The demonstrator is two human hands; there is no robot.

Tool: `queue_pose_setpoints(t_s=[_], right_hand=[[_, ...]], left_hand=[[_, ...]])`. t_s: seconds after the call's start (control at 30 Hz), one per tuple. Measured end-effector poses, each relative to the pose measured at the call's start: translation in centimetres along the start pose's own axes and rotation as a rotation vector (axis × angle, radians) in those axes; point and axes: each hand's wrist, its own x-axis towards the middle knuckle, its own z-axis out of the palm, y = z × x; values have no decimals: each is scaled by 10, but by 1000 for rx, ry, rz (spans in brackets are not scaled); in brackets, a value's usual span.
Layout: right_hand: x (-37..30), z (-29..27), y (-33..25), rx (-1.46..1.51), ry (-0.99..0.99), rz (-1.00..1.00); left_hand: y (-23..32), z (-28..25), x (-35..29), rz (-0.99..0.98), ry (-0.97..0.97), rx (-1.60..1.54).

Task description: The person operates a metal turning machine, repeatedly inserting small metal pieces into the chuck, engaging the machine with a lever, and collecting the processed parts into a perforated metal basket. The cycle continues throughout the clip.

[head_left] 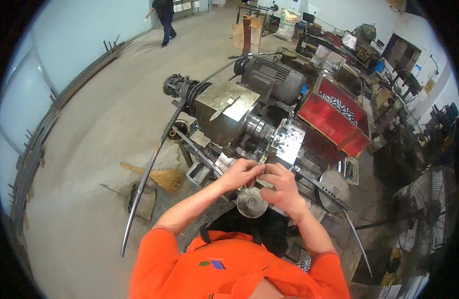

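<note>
My left hand (241, 173) and my right hand (280, 185) meet at the near side of a small lathe-like machine (224, 107). Both have bent fingers closed in a pinch, tips almost touching. Whatever lies between them is too small to make out. Just beyond the fingers is a metal tool block (287, 142) with bolts on top, and left of it a shiny round chuck (259, 127). Below my hands sits a grey, dusty round disc (252, 203). A pale cloth or paper (223, 162) lies left of my left hand.
A red bin (334, 117) full of small metal parts stands behind the tool block, beside a ribbed motor (274, 77). Long metal bars (147, 174) slope down at the left. A broom (162, 178) lies on the floor. A fan (423, 209) stands right. Another person (165, 20) walks far off.
</note>
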Motion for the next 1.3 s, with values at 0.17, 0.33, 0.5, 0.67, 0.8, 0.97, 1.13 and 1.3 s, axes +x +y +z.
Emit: queue_pose_setpoints(t_s=[0.17, 0.33, 0.5, 0.67, 0.8, 0.97, 1.13, 1.3], right_hand=[[-17, 8, 4, 304, 105, 108], [-33, 29, 9, 216, 213, 139], [-39, 19, 10, 139, 314, 79], [-51, 22, 15, 159, 325, 143], [-56, 24, 20, 245, 329, 217], [-63, 29, 27, 264, 355, 251], [-64, 28, 32, 260, 348, 251], [-63, 27, 31, 213, 345, 239]], left_hand=[[-12, 17, -8, -94, -14, -699], [-27, 28, -8, -188, -38, -887], [-20, 34, -7, -170, 24, -563], [-22, 42, -7, -225, -23, -660], [-24, 48, -4, -318, -4, -733], [-30, 52, 0, -338, -28, -822], [-31, 54, 4, -381, -39, -894], [-33, 56, 5, -380, -45, -964]])
